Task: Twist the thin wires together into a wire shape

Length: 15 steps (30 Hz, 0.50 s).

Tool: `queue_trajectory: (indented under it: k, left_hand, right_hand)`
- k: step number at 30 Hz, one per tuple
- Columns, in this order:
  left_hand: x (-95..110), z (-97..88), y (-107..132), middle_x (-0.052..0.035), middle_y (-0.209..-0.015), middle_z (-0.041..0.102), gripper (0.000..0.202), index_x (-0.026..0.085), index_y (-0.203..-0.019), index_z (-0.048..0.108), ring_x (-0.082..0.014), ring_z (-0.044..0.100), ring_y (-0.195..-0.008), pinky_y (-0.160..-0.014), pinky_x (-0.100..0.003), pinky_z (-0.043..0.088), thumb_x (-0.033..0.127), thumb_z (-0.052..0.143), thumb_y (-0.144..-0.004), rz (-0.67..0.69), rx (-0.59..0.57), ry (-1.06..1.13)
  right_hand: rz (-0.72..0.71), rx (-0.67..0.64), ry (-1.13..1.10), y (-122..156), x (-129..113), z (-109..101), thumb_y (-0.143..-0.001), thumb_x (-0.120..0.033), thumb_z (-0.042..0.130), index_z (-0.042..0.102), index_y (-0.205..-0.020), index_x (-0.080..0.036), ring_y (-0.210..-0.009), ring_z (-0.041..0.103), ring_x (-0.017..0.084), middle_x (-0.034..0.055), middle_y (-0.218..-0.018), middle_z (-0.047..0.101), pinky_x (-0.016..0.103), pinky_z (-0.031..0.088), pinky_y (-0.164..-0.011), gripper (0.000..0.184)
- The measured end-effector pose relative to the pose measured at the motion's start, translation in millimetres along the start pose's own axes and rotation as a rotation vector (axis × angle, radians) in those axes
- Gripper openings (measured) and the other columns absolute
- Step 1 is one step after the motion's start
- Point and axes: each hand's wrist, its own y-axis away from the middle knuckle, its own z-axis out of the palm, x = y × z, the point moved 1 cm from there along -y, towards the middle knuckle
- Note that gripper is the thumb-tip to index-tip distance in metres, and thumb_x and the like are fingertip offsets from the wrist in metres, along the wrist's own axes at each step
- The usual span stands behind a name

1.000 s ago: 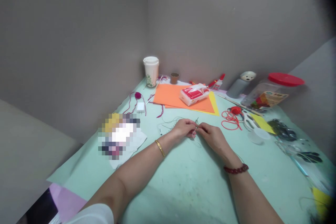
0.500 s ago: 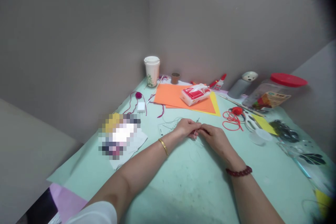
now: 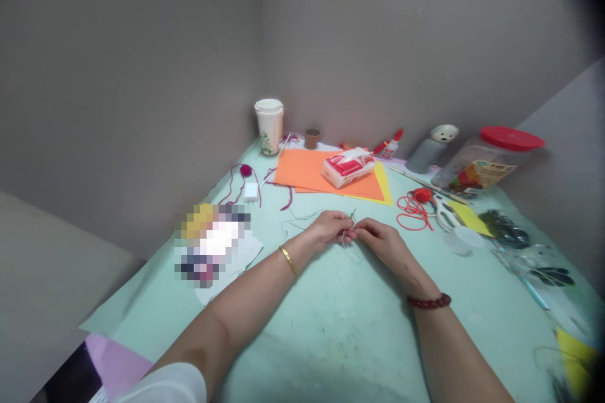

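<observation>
My left hand (image 3: 331, 227) and my right hand (image 3: 382, 240) rest side by side on the pale green table sheet (image 3: 331, 327), fingertips pinched together on a thin pale thread (image 3: 346, 238). The thread loops between the fingertips and trails onto the sheet toward me and to the left. A gold bangle sits on my left wrist and a dark red bead bracelet on my right. Just beyond my hands lie an orange paper sheet (image 3: 307, 171) and a red and white tissue pack (image 3: 348, 167).
A white lidded cup (image 3: 269, 126) and a small brown pot (image 3: 312, 138) stand at the back corner. Red cord (image 3: 412, 211), scissors (image 3: 442, 209), a glue bottle (image 3: 390, 148), a red-lidded jar (image 3: 486, 164) and dark beads (image 3: 505, 230) fill the right side. A magenta cord with a pompom (image 3: 244, 171) lies left.
Both hands stay pinched on the thread in nearly the same spot; the fingers shift only slightly. The view has drifted a little.
</observation>
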Motion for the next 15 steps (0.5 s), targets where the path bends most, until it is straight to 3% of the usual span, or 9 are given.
queue_trajectory:
  k: [3,5,7,9,13,15]
  left_hand:
    - [-1.8,-0.9,-0.7,-0.0022,-0.063,0.060,0.010,0.012,-0.075,0.052,-0.0072,0.060,-0.058,-0.062,-0.021,0.050,0.013,0.054,-0.085,0.011,0.018,0.015]
    - [-3.7,-2.5,-2.4,-0.0027,-0.064,0.060,0.010,0.012,-0.075,0.052,-0.0091,0.061,-0.061,-0.065,-0.023,0.051,0.014,0.056,-0.084,0.005,0.023,0.024]
    - [-5.2,-4.0,-4.1,-0.0031,-0.066,0.060,0.010,0.012,-0.075,0.053,-0.0108,0.063,-0.065,-0.067,-0.025,0.052,0.016,0.059,-0.083,-0.006,0.010,0.032]
    - [-6.0,-4.9,-4.8,-0.0035,-0.067,0.061,0.012,0.012,-0.076,0.053,-0.0115,0.063,-0.066,-0.068,-0.026,0.052,0.018,0.062,-0.081,-0.008,-0.003,0.037]
    - [-5.7,-5.5,-3.4,-0.0030,-0.066,0.061,0.014,0.012,-0.075,0.053,-0.0097,0.061,-0.065,-0.069,-0.024,0.051,0.020,0.064,-0.080,0.000,-0.020,0.023]
    - [-5.8,-6.2,-3.0,-0.0025,-0.066,0.061,0.015,0.012,-0.075,0.053,-0.0096,0.061,-0.065,-0.069,-0.024,0.051,0.021,0.065,-0.079,0.000,-0.032,0.021]
  right_hand:
    - [0.049,0.032,-0.083,1.8,8.7,-3.9,-0.083,-0.048,0.049,0.060,-0.100,-0.018,-0.058,0.046,0.015,-0.0012,-0.063,0.052,0.027,0.036,-0.057,0.036]
    - [0.035,0.172,-0.017,5.0,11.2,-9.6,-0.082,-0.048,0.049,0.058,-0.105,-0.018,-0.066,0.051,0.018,0.0023,-0.073,0.057,0.029,0.039,-0.062,0.039]
    - [-0.024,0.381,0.186,11.8,7.5,-14.0,-0.080,-0.047,0.051,0.060,-0.098,-0.018,-0.085,0.053,0.024,0.0086,-0.091,0.060,0.035,0.040,-0.074,0.036]
    - [-0.075,0.469,0.346,21.5,-1.8,-11.2,-0.080,-0.047,0.051,0.063,-0.088,-0.018,-0.095,0.050,0.027,0.0106,-0.096,0.059,0.039,0.037,-0.082,0.032]
    - [-0.019,0.204,0.281,39.5,-22.7,14.8,-0.080,-0.046,0.051,0.060,-0.078,-0.019,-0.081,0.051,0.022,0.0065,-0.083,0.059,0.033,0.038,-0.073,0.028]
    - [0.022,0.164,0.243,44.6,-29.4,25.7,-0.079,-0.043,0.049,0.057,-0.072,-0.019,-0.078,0.050,0.021,0.0052,-0.079,0.058,0.032,0.037,-0.071,0.025]
